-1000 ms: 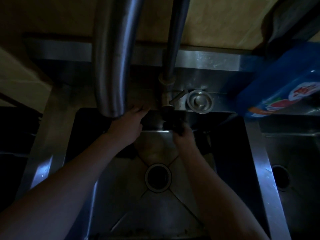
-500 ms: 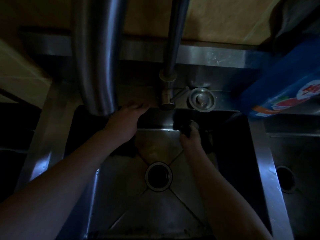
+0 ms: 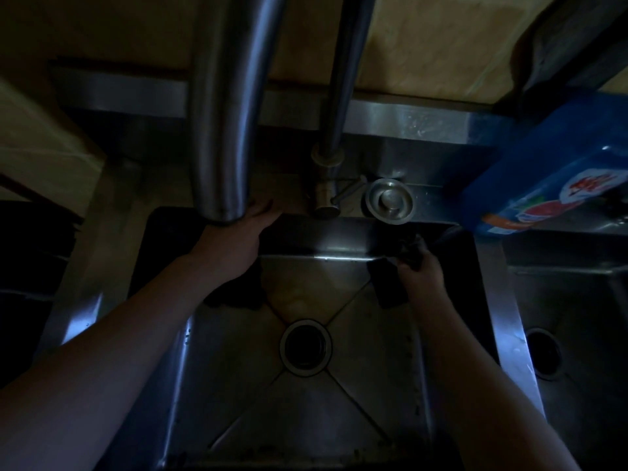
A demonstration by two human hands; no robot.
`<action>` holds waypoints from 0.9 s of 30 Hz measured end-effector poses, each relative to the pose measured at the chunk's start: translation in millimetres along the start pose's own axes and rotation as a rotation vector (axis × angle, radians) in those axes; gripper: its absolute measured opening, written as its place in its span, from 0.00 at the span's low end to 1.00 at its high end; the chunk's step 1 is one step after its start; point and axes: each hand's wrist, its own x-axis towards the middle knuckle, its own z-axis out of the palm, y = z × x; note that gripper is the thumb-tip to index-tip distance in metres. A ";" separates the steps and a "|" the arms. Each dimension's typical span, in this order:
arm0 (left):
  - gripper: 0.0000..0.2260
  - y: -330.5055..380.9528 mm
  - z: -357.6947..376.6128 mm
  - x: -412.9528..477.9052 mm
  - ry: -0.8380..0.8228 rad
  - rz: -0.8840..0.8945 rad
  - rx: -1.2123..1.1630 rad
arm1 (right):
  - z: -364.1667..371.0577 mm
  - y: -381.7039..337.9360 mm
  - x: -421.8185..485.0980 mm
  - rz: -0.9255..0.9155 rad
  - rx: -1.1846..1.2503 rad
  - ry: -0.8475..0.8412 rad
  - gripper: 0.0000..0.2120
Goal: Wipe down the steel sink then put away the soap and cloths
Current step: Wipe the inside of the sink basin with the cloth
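The steel sink [image 3: 238, 396] lies below me in dim light, its round drain [image 3: 306, 348] in the middle. My right hand [image 3: 421, 266] presses a dark cloth [image 3: 387, 283] against the sink's back wall at the far right corner. My left hand [image 3: 238, 236] rests flat on the back rim, fingers spread, partly behind the thick tap spout [image 3: 227, 113]. Another dark cloth [image 3: 234, 297] lies on the sink floor under my left wrist. A blue soap package [image 3: 550, 175] stands on the ledge at the back right.
The tap's upright pipe [image 3: 346, 79] and its lever base [image 3: 326, 195] stand on the back ledge beside a round steel plug [image 3: 389, 198]. A second basin [image 3: 571, 334] with its own drain lies to the right.
My right hand has slid the cloth rightward along the back wall, from under the tap base toward the far right corner. My left hand stays on the back rim.
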 end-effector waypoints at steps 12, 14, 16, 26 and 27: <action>0.15 -58.8 -21.9 -31.0 0.135 -0.157 0.035 | 127.4 -37.5 -53.7 -0.104 -0.029 -0.113 0.20; 0.17 -64.1 -20.3 -29.7 0.098 -0.159 0.100 | 156.2 -47.3 -72.9 -0.137 -0.004 -0.185 0.18; 0.21 -70.3 -16.5 -29.1 0.077 -0.151 0.157 | 180.2 -54.9 -88.1 -0.171 -0.010 -0.267 0.18; 0.26 -86.4 -16.5 -31.6 0.040 -0.086 0.051 | 147.8 -55.6 -77.5 -0.083 0.142 -0.209 0.13; 0.26 -86.4 -17.1 -32.4 0.037 -0.082 0.045 | 135.1 -52.1 -71.6 -0.079 0.103 -0.151 0.13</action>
